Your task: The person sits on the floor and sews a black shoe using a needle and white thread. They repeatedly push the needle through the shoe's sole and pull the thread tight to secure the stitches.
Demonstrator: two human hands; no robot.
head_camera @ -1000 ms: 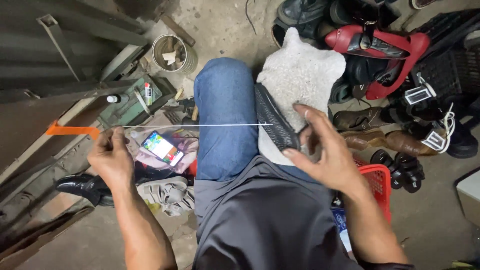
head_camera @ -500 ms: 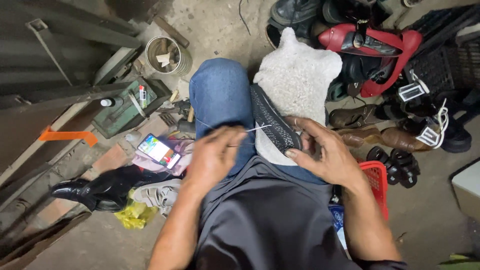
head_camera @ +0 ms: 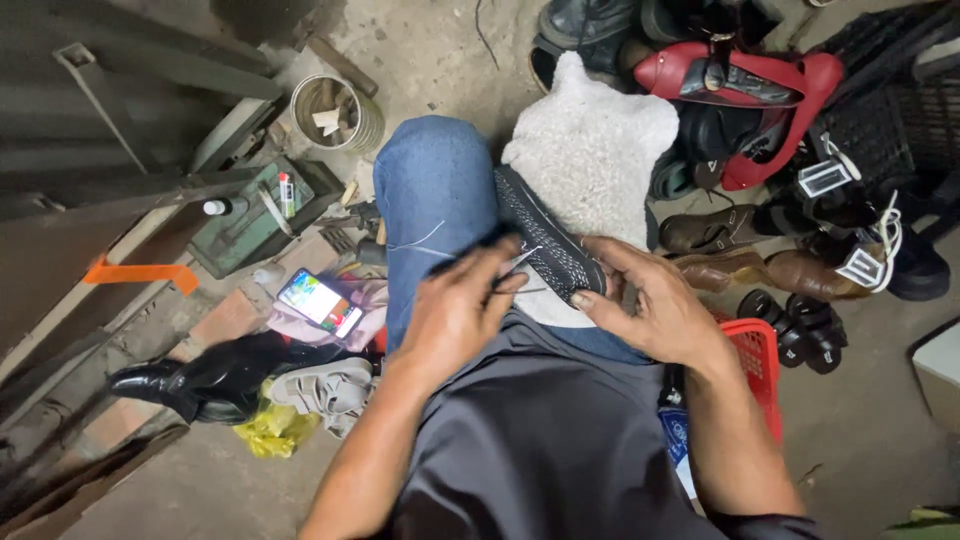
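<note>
**Left hand back at the shoe, thread slack across the knee**

Far out to the left of your left hand, an orange strip (head_camera: pixel 140 272) lies on the floor beside a green toolbox (head_camera: pixel 255 215), with a round tin can (head_camera: pixel 337 112) beyond it. Nearer, just outside your left forearm, a phone (head_camera: pixel 320 302) with a lit screen rests on a pinkish cloth, and below it a black leather boot (head_camera: pixel 205 375) lies next to a yellow bag (head_camera: pixel 275 430).

Your left hand (head_camera: pixel 455 315) has come in from its wide reach of a second ago, when the thread (head_camera: pixel 420 243) ran taut across your jeans; it now sits at the edge of the black shoe (head_camera: pixel 548 245), fingers pinched on what looks like a thin needle or awl at the seam. The thread hangs loose over the blue-jeaned knee (head_camera: pixel 435 200), so the pull looks finished and the hand appears to be setting up another stitch.

The shoe lies on your lap, against a white fleecy pad (head_camera: pixel 595 140), between both hands. Your right hand (head_camera: pixel 655 310) clasps the shoe from its right side, thumb on the sole edge, fingers curled beneath.

Right of that hand are a red basket (head_camera: pixel 755 355), brown shoes (head_camera: pixel 760 270), a red shoe (head_camera: pixel 770 85) farther off, and a black crate (head_camera: pixel 880 110).
</note>
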